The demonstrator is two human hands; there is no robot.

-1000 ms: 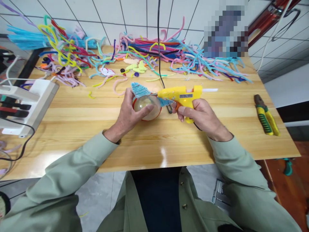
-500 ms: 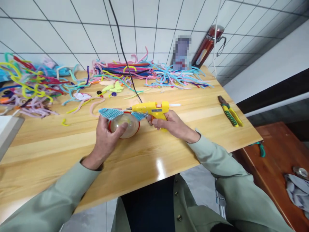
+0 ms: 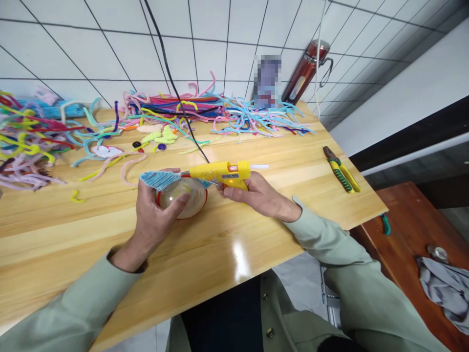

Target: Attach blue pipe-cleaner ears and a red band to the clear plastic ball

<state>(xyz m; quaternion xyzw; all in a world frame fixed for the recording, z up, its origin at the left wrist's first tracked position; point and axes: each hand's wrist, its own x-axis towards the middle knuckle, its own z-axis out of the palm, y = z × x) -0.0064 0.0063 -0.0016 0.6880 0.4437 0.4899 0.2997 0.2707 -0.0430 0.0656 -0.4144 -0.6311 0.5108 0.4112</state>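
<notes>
My left hand (image 3: 152, 220) is closed round a clear plastic ball (image 3: 185, 200) with a red rim, held on the wooden table (image 3: 54, 234). A blue striped pipe-cleaner wing (image 3: 158, 179) sits on top of the ball, and a second blue piece (image 3: 206, 183) shows on its right side. My right hand (image 3: 256, 194) grips a yellow hot glue gun (image 3: 220, 173), nozzle pointing left at the top of the ball. A white glue stick (image 3: 259, 166) pokes out of the gun's back. Its black cord (image 3: 172, 83) runs up and away.
Heaps of coloured pipe cleaners (image 3: 220, 112) cover the table's far side. Yellow-green pliers (image 3: 340, 168) lie at the right edge. A red flask (image 3: 306, 73) leans against the tiled wall. A lower brown table (image 3: 410, 230) at right holds a grey cloth (image 3: 443, 288).
The view has swung to the right and tilted, so the hands now appear further left and lower. Both hands keep their hold. The glue gun's nozzle has closed in on the ball's top.
</notes>
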